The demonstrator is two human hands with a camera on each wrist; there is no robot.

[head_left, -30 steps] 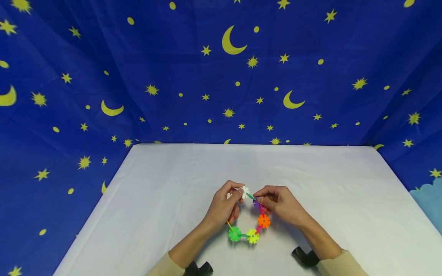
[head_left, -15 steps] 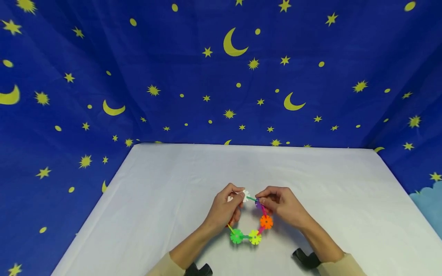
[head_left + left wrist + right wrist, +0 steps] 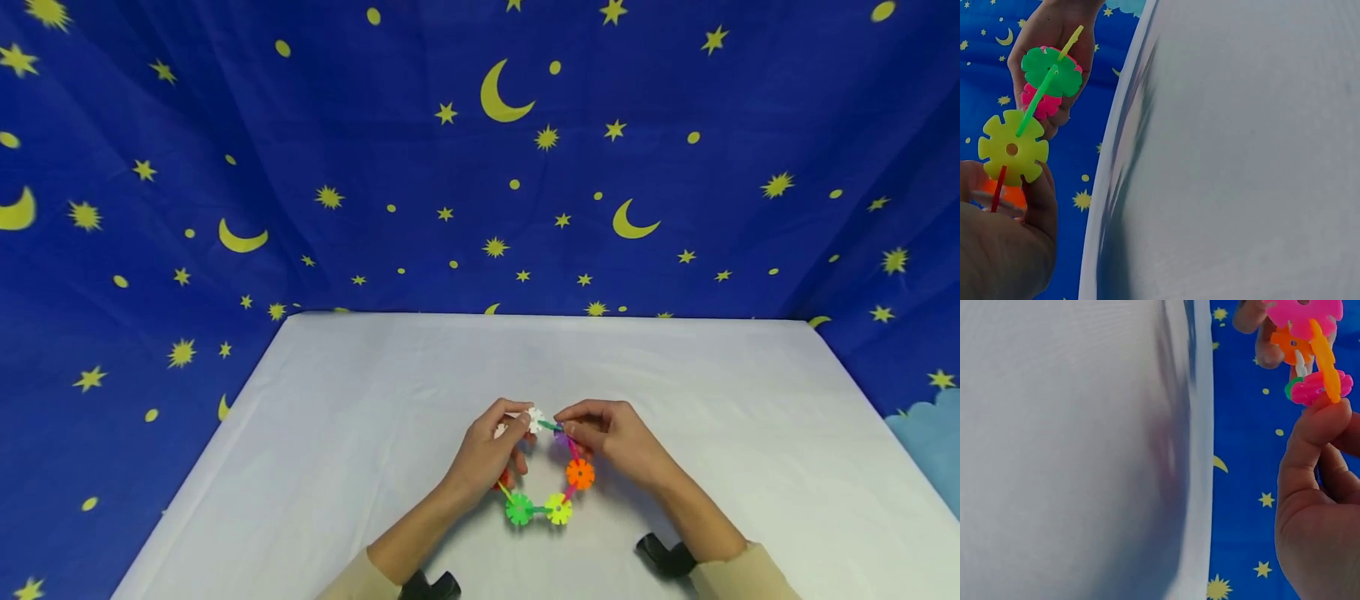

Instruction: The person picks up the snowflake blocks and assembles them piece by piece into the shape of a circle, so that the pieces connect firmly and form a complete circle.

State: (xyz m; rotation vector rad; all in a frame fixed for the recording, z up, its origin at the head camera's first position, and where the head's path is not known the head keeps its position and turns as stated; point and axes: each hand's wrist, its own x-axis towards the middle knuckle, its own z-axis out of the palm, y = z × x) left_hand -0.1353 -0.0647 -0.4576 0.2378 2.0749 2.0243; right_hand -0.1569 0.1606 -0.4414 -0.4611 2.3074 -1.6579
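Observation:
Both hands hold a ring of notched plastic snowflake discs, linked by discs seen edge-on, above the white table. In the head view my left hand [image 3: 483, 454] pinches the ring beside a white disc [image 3: 535, 420]. My right hand [image 3: 618, 442] pinches it at a purple disc [image 3: 562, 438], with a green edge-on disc [image 3: 551, 426] between the hands. Lower round the ring are an orange disc [image 3: 581, 474], a yellow disc [image 3: 558, 509], a green disc [image 3: 519, 509] and a partly hidden red disc [image 3: 501, 480]. In the right wrist view, a thumb presses against a pink disc [image 3: 1325, 387].
A white cloth covers the table [image 3: 375, 375]. Blue fabric [image 3: 405, 150] with yellow moons and stars stands behind and at the sides. Black objects [image 3: 663, 557] lie near both forearms at the front.
The lower part of the ring has shifted slightly to the right, and more of the red disc shows beside my left hand. Both hands keep their hold with little movement.

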